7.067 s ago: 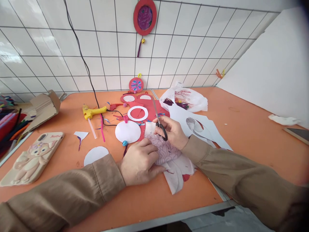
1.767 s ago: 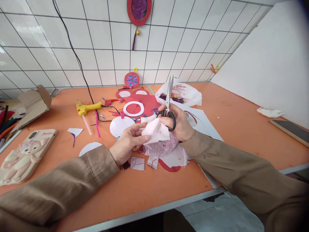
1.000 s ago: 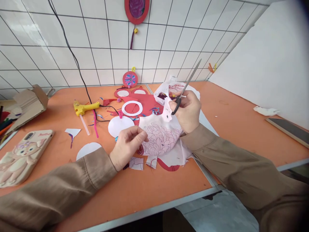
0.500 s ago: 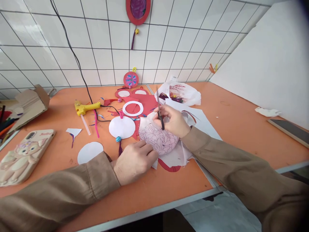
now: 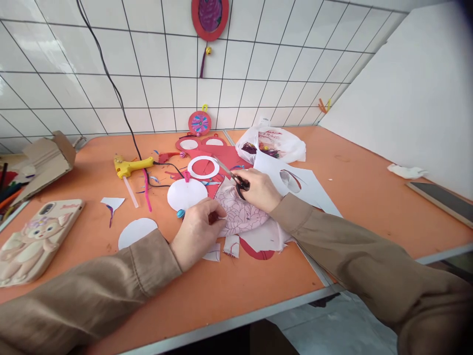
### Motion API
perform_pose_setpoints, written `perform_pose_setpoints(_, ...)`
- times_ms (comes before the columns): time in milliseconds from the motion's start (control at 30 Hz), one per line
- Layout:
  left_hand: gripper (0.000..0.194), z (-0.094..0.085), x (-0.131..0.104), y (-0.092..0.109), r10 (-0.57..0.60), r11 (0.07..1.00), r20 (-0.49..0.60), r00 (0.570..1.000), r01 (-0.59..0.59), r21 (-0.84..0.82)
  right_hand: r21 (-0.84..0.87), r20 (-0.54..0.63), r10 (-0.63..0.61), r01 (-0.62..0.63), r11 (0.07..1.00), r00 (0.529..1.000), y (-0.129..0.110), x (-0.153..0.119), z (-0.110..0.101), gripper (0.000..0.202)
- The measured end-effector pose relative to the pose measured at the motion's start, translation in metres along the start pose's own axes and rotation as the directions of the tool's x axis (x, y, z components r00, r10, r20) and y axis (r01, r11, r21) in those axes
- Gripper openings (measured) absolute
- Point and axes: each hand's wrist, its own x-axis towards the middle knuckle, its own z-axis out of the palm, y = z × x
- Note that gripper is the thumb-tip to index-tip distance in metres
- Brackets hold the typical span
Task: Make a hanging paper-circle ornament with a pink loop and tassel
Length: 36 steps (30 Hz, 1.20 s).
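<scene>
My right hand (image 5: pixel 258 187) grips a pair of scissors (image 5: pixel 243 184) by its black handles, the blades pointing up and left. The scissors are over the upper part of a pale pink cloth (image 5: pixel 246 217) with dark flower line-work. At the cloth's left edge, my left hand (image 5: pixel 201 224) is closed in a pinch on it. Two small cut scraps, one a patterned scrap (image 5: pixel 231 246), lie below the hand. Under the cloth a red oval piece (image 5: pixel 260 252) partly shows. A white oval disc (image 5: pixel 186 194) with a pink loop and a blue bell (image 5: pixel 181 213) lies left of the cloth.
A yellow glue gun (image 5: pixel 133 166) with its cord lies left, near a white disc (image 5: pixel 137 232) and a phone (image 5: pixel 40 241). White ring (image 5: pixel 203 167), red sheets and a plastic bag (image 5: pixel 273 144) are behind. White paper (image 5: pixel 295 177) with a cut-out hole lies right.
The scissors have swung from upright to pointing up-left, lower over the cloth. My left hand has moved up and left to the cloth's edge, uncovering scraps on the table.
</scene>
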Motion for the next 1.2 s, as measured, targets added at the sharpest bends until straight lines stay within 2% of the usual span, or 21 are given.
perform_pose_setpoints(133,0.022,0.001,0.004,-0.003,-0.117,0.987,-0.077,0.99,0.108,-0.117,0.221,-0.16,0.139,-0.102,0.97,0.977,-0.004,0.002,-0.005,0.033)
perform_pose_setpoints(233,0.034,0.0,0.007,-0.004,-0.184,0.968,-0.113,0.976,0.16,-0.193,0.321,-0.214,0.224,-0.148,0.935,0.951,-0.008,0.005,-0.01,0.032)
perform_pose_setpoints(367,0.047,-0.002,0.01,-0.004,-0.288,0.919,-0.084,0.954,0.25,-0.306,0.408,-0.267,0.281,-0.156,0.899,0.922,-0.008,0.008,-0.013,0.031)
perform_pose_setpoints(500,0.045,-0.001,0.01,-0.004,-0.307,0.896,-0.052,0.95,0.271,-0.351,0.43,-0.372,0.303,-0.127,0.894,0.877,-0.005,0.013,-0.017,0.029)
perform_pose_setpoints(567,0.042,0.0,0.009,-0.005,-0.277,0.909,-0.052,0.96,0.244,-0.339,0.414,-0.387,0.31,-0.136,0.9,0.869,-0.002,0.015,-0.02,0.028)
perform_pose_setpoints(667,0.038,0.001,0.006,-0.008,-0.161,0.95,-0.061,0.985,0.138,-0.282,0.304,-0.315,0.286,-0.189,0.934,0.905,0.004,0.017,-0.023,0.028)
perform_pose_setpoints(733,0.03,0.002,0.003,-0.011,0.003,0.984,-0.05,0.999,-0.011,-0.178,0.21,-0.257,0.272,-0.221,0.952,0.927,0.007,0.016,-0.024,0.026)
perform_pose_setpoints(767,0.027,0.002,0.002,-0.012,0.137,0.985,-0.02,0.99,-0.138,-0.101,0.179,-0.242,0.267,-0.228,0.957,0.933,0.009,0.016,-0.023,0.025)
perform_pose_setpoints(800,0.025,0.002,0.0,-0.012,0.3,0.954,0.043,0.953,-0.3,-0.018,0.163,-0.241,0.266,-0.231,0.959,0.933,0.01,0.016,-0.023,0.025)
perform_pose_setpoints(833,0.024,0.002,-0.002,-0.012,0.467,0.876,0.14,0.873,-0.478,0.059,0.159,-0.248,0.267,-0.232,0.96,0.931,0.01,0.015,-0.022,0.026)
perform_pose_setpoints(867,0.024,0.002,-0.003,-0.011,0.605,0.755,0.255,0.754,-0.645,0.117,0.163,-0.257,0.268,-0.232,0.959,0.928,0.01,0.015,-0.022,0.027)
perform_pose_setpoints(933,0.023,0.003,-0.005,-0.008,0.737,0.473,0.456,0.499,-0.862,0.18,0.189,-0.272,0.269,-0.223,0.956,0.924,0.008,0.015,-0.022,0.031)
perform_pose_setpoints(967,0.022,0.003,-0.006,-0.007,0.746,0.364,0.518,0.417,-0.908,0.207,0.218,-0.271,0.267,-0.211,0.953,0.925,0.006,0.014,-0.022,0.033)
perform_pose_setpoints(1000,0.022,0.004,-0.007,-0.006,0.743,0.294,0.553,0.378,-0.926,0.239,0.251,-0.254,0.259,-0.195,0.948,0.932,0.004,0.014,-0.022,0.034)
perform_pose_setpoints(1033,0.022,0.004,-0.007,-0.006,0.737,0.253,0.57,0.364,-0.93,0.266,0.288,-0.224,0.245,-0.176,0.941,0.943,0.001,0.013,-0.023,0.034)
perform_pose_setpoints(1100,0.024,0.005,-0.007,-0.006,0.726,0.234,0.582,0.366,-0.927,0.292,0.346,-0.132,0.205,-0.149,0.926,0.97,-0.003,0.011,-0.022,0.033)
perform_pose_setpoints(1200,0.027,0.005,-0.007,-0.007,0.748,0.246,0.542,0.384,-0.918,0.311,0.388,0.027,0.128,-0.129,0.913,0.991,-0.003,0.007,-0.018,0.033)
